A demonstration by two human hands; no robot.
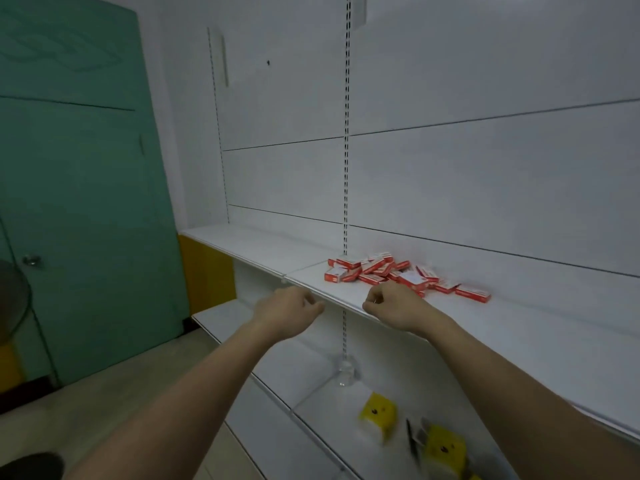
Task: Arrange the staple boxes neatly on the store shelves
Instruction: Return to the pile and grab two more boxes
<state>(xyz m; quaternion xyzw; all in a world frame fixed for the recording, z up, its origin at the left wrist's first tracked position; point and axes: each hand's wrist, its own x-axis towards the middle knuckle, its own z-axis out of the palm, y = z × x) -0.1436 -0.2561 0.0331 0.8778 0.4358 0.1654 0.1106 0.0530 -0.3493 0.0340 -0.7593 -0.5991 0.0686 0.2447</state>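
Several small red-and-white staple boxes (pixel 388 271) lie in a loose, jumbled heap on the white middle shelf (pixel 263 247), close to the back panel. One box (pixel 473 293) sits a little apart at the right end of the heap. My left hand (pixel 289 308) hovers in front of the shelf's front edge, fingers loosely curled, holding nothing. My right hand (pixel 391 303) hangs over the shelf just in front of the heap, fingers also curled and empty, not touching any box.
A slotted metal upright (pixel 346 168) runs down the white back panel behind the heap. The lower shelf (pixel 311 382) carries yellow packages (pixel 377 412) and a clear small object (pixel 346 372). A green door (pixel 79 202) stands at the left.
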